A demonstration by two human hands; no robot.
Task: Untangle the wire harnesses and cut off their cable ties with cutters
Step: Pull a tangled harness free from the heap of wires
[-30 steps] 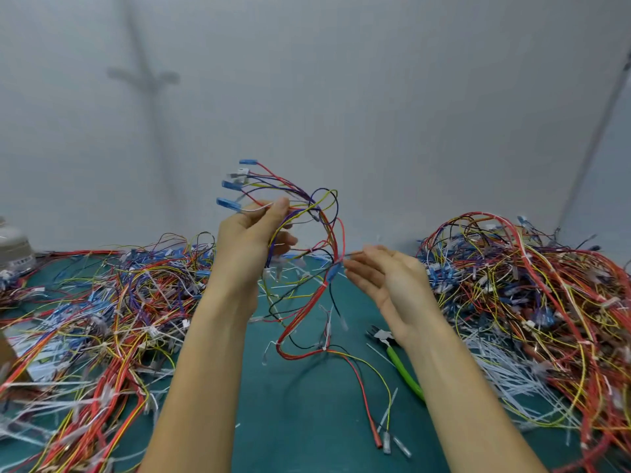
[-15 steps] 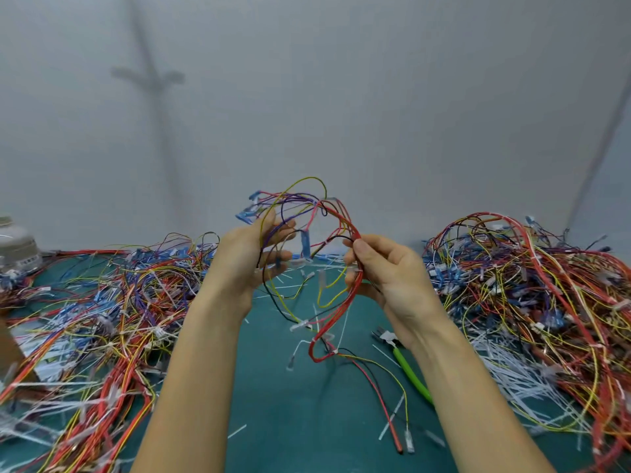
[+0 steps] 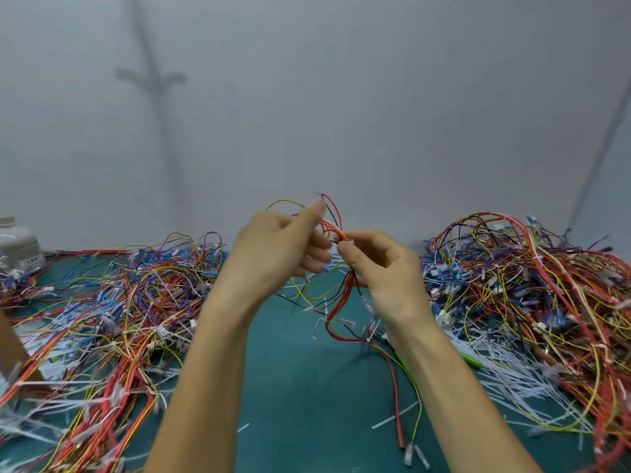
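Observation:
I hold one wire harness of red, yellow and black wires in the air over the middle of the green table. My left hand grips its upper loops, thumb raised. My right hand pinches the bundle just to the right of that, and the two hands nearly touch. The harness tails hang down to the mat, ending in small connectors. The green-handled cutters lie on the mat behind my right forearm, mostly hidden.
A big tangle of harnesses covers the table's left side, another pile the right. Cut white cable ties litter the mat at right. A white container stands at far left. Bare green mat lies between my arms.
My left hand lowered and turned the harness, whose blue connectors are now hidden. My right hand went from touching the wires to pinching the bundle, and the hands came together.

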